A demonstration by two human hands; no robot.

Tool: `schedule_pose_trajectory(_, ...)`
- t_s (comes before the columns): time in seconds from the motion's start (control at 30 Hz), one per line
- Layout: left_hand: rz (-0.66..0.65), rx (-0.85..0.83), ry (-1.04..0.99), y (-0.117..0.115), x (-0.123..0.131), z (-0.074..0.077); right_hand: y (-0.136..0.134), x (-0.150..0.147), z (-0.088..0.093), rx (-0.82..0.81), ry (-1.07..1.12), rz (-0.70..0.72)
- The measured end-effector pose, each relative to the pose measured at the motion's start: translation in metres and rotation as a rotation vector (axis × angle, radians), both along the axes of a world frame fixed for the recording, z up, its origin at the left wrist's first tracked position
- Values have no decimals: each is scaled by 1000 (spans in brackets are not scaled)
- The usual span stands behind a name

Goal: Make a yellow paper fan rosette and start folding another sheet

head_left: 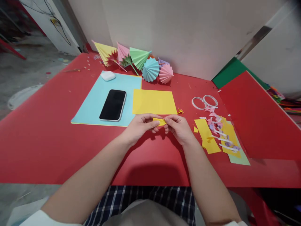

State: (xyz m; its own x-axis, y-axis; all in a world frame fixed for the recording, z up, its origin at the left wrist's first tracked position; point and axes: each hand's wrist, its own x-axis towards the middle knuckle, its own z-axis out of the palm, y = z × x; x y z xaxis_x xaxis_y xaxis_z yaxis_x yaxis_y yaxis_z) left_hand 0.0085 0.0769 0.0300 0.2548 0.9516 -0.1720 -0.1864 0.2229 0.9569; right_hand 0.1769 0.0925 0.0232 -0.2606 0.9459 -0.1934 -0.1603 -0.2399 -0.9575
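Note:
My left hand [141,126] and my right hand [179,127] meet over the red table [47,138], and both pinch a small folded piece of yellow paper [160,121] between thumbs and fingertips. Just beyond the hands lies a flat yellow sheet [154,101]. A black phone [113,104] rests face up on a light blue sheet [94,100] to the left.
Several pleated paper fans [150,69] in yellow, pink, green and blue lean against the back wall. A white earbud case [108,75] sits on the blue sheet's far corner. Two tape rings [204,102] and yellow strips with paper scraps [219,135] lie at right.

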Motion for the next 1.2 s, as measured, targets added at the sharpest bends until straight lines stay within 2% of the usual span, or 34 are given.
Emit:
schedule_pose_trajectory(0.23, -26, -26, -17, -1, -2, 1, -5, 2, 2, -20, 28, 21)
schedule_pose_trajectory(0.37, 130, 99, 23, -1, -2, 2, -9, -1, 7, 139, -60, -86)
schedule_pose_trajectory(0.43, 183, 79, -24, -1, -1, 3, -11, -2, 9, 238, -132, -145)
schedule_pose_trajectory(0.53, 167, 13, -91, -2, 1, 5, -12, -3, 9, 300, -208, -170)
schedule_pose_trajectory(0.73, 192, 76, 33, -5, 4, 4, -11, -4, 4, 215, -177, -164)
schedule_pose_trajectory(1.0, 185, 46, 4, -4, 3, 3, -10, -3, 0, 76, 45, -54)
schedule_pose_trajectory(1.2, 279, 114, 56, -6, 3, 8, -12, -6, 1, 43, 9, -6)
